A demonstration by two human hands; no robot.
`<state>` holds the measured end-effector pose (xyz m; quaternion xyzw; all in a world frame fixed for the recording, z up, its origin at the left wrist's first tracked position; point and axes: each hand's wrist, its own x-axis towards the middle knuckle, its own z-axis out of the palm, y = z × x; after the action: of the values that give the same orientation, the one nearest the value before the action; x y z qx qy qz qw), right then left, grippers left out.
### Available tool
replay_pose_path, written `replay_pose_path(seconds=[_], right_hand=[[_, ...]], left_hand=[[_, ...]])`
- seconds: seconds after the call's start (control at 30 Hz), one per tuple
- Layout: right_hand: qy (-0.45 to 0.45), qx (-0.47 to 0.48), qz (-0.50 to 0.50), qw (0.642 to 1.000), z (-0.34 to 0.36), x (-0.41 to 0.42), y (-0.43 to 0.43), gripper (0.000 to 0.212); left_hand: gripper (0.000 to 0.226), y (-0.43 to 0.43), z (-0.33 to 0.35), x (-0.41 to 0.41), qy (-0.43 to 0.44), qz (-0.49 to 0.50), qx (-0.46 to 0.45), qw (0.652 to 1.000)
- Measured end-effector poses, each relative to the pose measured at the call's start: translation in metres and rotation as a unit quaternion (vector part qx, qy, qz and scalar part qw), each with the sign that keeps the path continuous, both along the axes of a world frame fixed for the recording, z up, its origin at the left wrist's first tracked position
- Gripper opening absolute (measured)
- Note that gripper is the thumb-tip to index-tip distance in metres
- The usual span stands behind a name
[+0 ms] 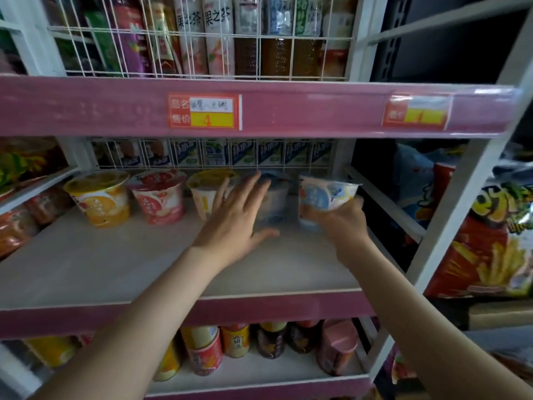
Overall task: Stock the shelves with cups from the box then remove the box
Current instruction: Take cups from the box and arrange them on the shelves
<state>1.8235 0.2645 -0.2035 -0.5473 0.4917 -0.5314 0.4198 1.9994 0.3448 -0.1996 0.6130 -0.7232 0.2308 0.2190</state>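
Blue cup (326, 194) within right fingers (350, 212)

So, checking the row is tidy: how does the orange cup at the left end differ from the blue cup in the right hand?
The orange cup stands upright on the shelf, untouched; the blue cup tilts, gripped by the right hand. The orange cup shows orange fruit; the blue cup is pale blue and white. Both taper, with wide sealed rims.

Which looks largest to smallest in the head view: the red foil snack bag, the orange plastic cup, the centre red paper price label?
1. Red foil snack bag: clearly largest.
2. Orange plastic cup and centre red paper price label: about alike, left unranked.
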Motion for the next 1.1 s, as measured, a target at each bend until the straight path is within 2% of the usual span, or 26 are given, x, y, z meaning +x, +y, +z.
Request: replay_pose_path(seconds=[0.07, 0.13, 0.23, 0.27, 0.4, 0.57, 0.67, 0.77, 0.87, 0.97, 1.1], right_hand=[[-0.003, 0.002, -0.056, 0.998, 0.003, 0.005, -0.025, 0.068], [0.030, 0.002, -0.069, 0.997, 0.002, 0.011, -0.046, 0.077], [0.101, 0.003, -0.069, 0.992, -0.006, 0.017, -0.064, 0.093], [0.109, -0.006, -0.069, 0.992, -0.008, 0.017, -0.068, 0.096], [0.142, 0.024, -0.030, 0.989, -0.014, 0.016, -0.076, 0.094], [0.171, 0.065, -0.031, 0.983, -0.011, 0.016, -0.076, 0.098], [0.165, 0.063, -0.002, 0.984, 0.000, 0.017, -0.064, 0.090], [0.156, 0.046, -0.013, 0.987, 0.011, 0.014, -0.030, 0.098], [0.177, -0.035, 0.011, 0.984, 0.013, 0.004, 0.047, 0.090], [0.198, -0.122, 0.123, 0.965, -0.006, -0.003, 0.144, 0.069], [0.255, -0.086, 0.264, 0.926, -0.072, 0.000, 0.238, 0.059]], left_hand=[[0.063, -0.023, -0.001, 0.002, -0.037, 0.050, -0.001, 0.998], [0.049, -0.041, -0.001, -0.002, -0.055, 0.074, 0.008, 0.996], [0.020, -0.056, 0.007, -0.014, -0.026, 0.090, 0.006, 0.996], [0.018, -0.058, 0.009, -0.018, -0.021, 0.097, 0.021, 0.995], [0.021, -0.068, 0.007, -0.022, -0.044, 0.134, 0.038, 0.989], [0.026, -0.077, 0.006, -0.030, -0.023, 0.157, 0.053, 0.986], [0.032, -0.075, 0.008, -0.038, -0.001, 0.153, 0.059, 0.986], [0.042, -0.056, 0.006, -0.039, 0.027, 0.118, 0.027, 0.992], [0.051, -0.003, -0.006, -0.042, 0.125, 0.039, -0.004, 0.991], [0.039, 0.084, -0.025, -0.045, 0.194, 0.001, -0.002, 0.981], [0.032, 0.205, -0.075, -0.039, 0.269, 0.011, 0.036, 0.962]])
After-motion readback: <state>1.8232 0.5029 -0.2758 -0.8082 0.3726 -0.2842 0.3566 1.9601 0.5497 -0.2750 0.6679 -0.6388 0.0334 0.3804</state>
